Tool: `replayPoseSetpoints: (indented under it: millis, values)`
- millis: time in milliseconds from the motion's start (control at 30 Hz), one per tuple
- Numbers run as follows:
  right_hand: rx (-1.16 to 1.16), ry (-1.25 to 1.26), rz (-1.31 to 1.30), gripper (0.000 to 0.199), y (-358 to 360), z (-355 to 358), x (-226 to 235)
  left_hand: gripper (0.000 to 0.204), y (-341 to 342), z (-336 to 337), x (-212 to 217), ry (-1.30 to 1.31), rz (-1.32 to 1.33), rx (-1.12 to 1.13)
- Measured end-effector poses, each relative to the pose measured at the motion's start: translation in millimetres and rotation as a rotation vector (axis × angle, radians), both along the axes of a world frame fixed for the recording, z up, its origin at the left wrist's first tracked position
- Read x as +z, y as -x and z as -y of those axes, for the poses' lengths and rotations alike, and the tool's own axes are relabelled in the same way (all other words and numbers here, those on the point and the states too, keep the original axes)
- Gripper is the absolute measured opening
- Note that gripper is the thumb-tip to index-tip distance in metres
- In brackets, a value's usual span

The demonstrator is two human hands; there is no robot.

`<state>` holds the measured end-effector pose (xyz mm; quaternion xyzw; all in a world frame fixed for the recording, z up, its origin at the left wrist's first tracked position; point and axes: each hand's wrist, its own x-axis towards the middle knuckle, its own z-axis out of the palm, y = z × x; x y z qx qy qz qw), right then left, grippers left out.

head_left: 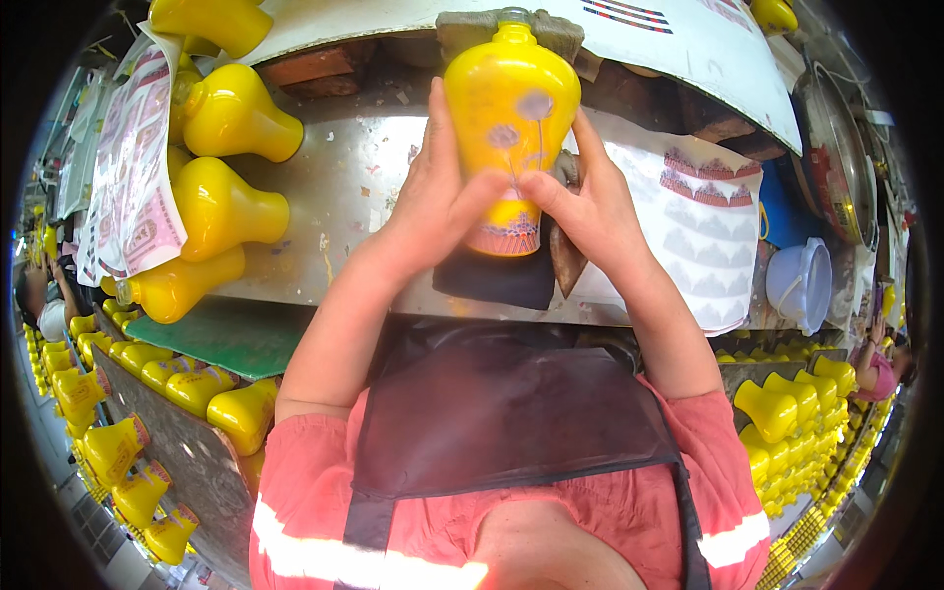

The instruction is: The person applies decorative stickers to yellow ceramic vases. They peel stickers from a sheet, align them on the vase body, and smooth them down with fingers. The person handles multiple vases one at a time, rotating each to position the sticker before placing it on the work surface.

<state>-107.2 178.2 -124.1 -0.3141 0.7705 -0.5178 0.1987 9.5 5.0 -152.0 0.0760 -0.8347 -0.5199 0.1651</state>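
Note:
A glossy yellow vase-shaped bottle [482,98] lies between my hands over the worktable, its narrow neck pointing away from me. Purple flowers with thin stems decorate its front, and a patterned band rings its foot. My left hand [438,197] cups the left side, while my right hand [595,202] wraps the right side. Both thumbs press on the lower front, close together near the flower stems. The neck end rests over a grey-brown padded support [560,37]. A black cloth [497,280] lies under the foot, beside a brown pointed piece [564,261] whose kind I cannot tell.
Several yellow bottles [231,208] lie at the table's left beside printed decal sheets [138,187]. Another decal sheet [703,231] lies right, near a pale bucket [801,285] and a round metal pan [836,157]. Bricks [313,65] prop a white board [708,69]. Yellow bottles [787,413] fill both sides.

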Motion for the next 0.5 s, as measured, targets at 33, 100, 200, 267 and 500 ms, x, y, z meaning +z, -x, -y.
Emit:
replayPoseSetpoints:
  millis: [33,100,200,267,500]
  values:
    - [0.020,0.016,0.008,0.097,1,-1,2,0.105,1,0,-1,-0.067,-0.028,-0.004]
    - [0.011,-0.027,0.092,0.097,1,-2,7,0.104,3,-3,-1,-0.274,-0.106,0.000]
    - [-0.003,-0.100,0.185,0.095,1,-2,16,0.103,2,-7,2,-0.523,-0.189,0.013]
    - [-0.011,-0.129,0.146,0.093,-1,0,19,0.101,1,-9,3,-0.475,-0.166,0.021]
    - [0.043,-0.028,0.060,0.092,0,4,12,0.095,0,-5,-6,-0.315,-0.079,0.033]
